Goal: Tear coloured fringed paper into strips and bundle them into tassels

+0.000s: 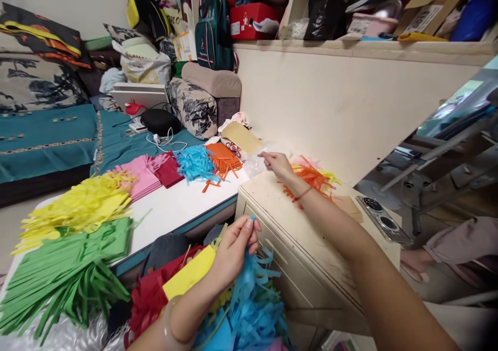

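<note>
While the left hand [233, 247] works low in the lap area, the scene sorts out as follows.

Left hand: fingers pressed together, pinching the top of a blue fringed paper strip [252, 299] between thumb and fingertips; a pale bangle [169, 327] sits on the wrist.

Blue fringed paper strip: hangs down from that pinch into a heap of more blue fringe, just off the front edge of the cream drawer unit [295, 237].

Lap heap: a yellow paper piece [190, 274] and red fringed paper [150, 294] lie touching the blue pile on its left side.

Right hand: right hand [277, 163] reaches out to the far left corner of the drawer unit's top, fingers curled and drawn together at a clear plastic bag [254, 165] (whether it truly grips the bag I cannot tell); a thin red band is on the wrist.

Drawer unit top: orange and yellow fringe [313, 177] lies near the back edge, just beside the right wrist.

White table: white table [182, 200] stands left of the drawer unit, touching it.

Table front left corner: green fringed paper [66, 273], with yellow fringed paper [81, 205] behind it.

Table far edge: pink paper [138, 177], dark red paper [169, 170], blue fringe [196, 164] and orange fringe [223, 160] in a row, each touching the next.

Behind the table: a teal bedcover [46, 138] and a patterned cushion [192, 107].
</note>
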Demonstrator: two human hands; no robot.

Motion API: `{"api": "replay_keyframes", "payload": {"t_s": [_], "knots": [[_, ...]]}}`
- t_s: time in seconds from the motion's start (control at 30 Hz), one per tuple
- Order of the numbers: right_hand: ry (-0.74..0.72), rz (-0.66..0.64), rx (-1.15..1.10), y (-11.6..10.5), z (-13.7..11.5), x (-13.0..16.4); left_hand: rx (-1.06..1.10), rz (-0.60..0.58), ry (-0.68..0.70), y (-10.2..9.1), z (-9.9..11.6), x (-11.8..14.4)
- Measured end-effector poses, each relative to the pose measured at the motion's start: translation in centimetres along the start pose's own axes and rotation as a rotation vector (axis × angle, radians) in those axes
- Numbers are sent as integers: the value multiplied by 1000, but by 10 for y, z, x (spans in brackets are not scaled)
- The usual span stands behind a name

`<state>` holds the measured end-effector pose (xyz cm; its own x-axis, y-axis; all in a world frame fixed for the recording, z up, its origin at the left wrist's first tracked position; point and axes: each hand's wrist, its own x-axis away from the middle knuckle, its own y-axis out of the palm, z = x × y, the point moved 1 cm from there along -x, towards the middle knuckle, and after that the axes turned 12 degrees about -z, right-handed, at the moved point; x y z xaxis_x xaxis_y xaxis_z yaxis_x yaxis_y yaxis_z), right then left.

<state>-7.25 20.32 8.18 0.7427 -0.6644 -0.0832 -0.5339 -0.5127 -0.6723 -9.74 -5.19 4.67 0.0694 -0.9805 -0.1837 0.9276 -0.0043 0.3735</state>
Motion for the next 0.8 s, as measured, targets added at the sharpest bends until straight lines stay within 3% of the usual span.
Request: {"api": "replay_keyframes", "payload": {"t_s": [0.07, 0.13, 0.17, 0.3, 0.47, 0.63, 0.8], "knots": [[-81, -134, -132, 5, -14, 50, -67, 20, 21, 4, 2, 6], [-213, -398, -437, 9, -28, 104, -126, 20, 32, 9, 1, 14], [-240, -467, -502, 9, -34, 128, -168, 11, 38, 12, 0, 18], [-297, -443, -502, 6, -54, 194, -458, -31, 73, 26, 0, 33], [-369, -371, -368, 3, -62, 223, -765, -67, 120, 41, 14, 45], [-433, -205, -236, 4, -66, 233, -979, -69, 172, 49, 25, 50], [-388, -148, -332, 7, -66, 235, -1125, -43, 213, 48, 21, 51]]}}
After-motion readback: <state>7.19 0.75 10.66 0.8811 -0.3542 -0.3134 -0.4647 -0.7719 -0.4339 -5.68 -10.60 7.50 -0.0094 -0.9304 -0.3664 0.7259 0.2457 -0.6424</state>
